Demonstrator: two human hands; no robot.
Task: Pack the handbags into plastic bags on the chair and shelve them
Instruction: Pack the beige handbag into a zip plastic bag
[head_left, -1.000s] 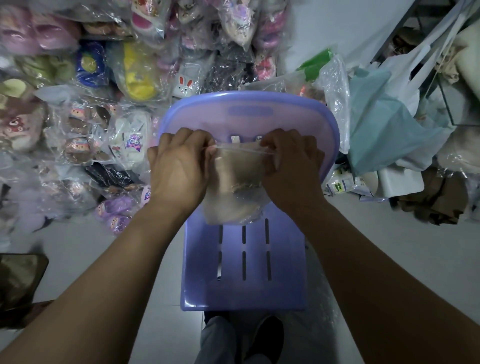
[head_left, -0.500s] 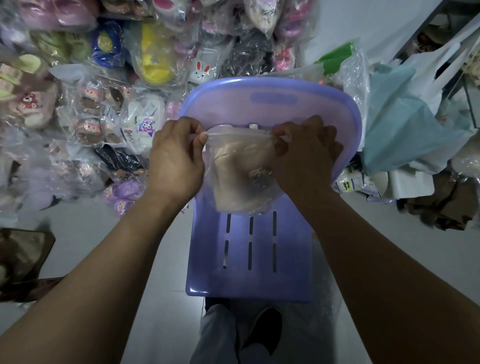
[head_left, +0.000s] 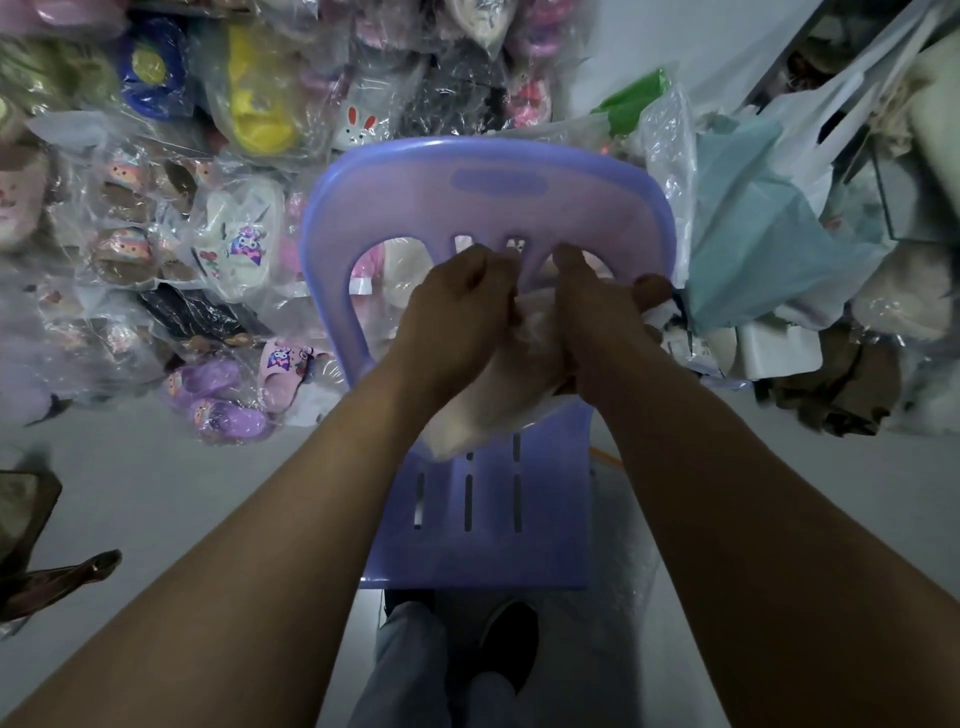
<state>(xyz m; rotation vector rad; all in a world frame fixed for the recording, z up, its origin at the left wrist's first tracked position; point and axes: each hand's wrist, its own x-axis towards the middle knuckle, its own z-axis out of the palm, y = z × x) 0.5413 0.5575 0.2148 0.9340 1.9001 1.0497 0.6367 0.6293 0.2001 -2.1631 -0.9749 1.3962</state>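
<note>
A beige handbag inside a clear plastic bag (head_left: 488, 410) rests on the seat of a purple plastic chair (head_left: 483, 519), against the backrest. My left hand (head_left: 457, 312) and my right hand (head_left: 597, 317) are close together, both gripping the top of the plastic bag. The bag's opening is bunched between my fingers and mostly hidden by them. The lower part of the bagged handbag bulges out below my wrists, tilted toward the left.
A heap of slippers in plastic bags (head_left: 234, 244) fills the left and back. A teal bag (head_left: 758, 249) and white bags lie at the right of the chair. A brown bag (head_left: 31, 545) lies on the floor at left. My legs (head_left: 441, 665) are below the chair.
My hands were apart, stretching the bag's mouth flat. They have come together at the top of the bag, which now sits lower and tilted on the seat.
</note>
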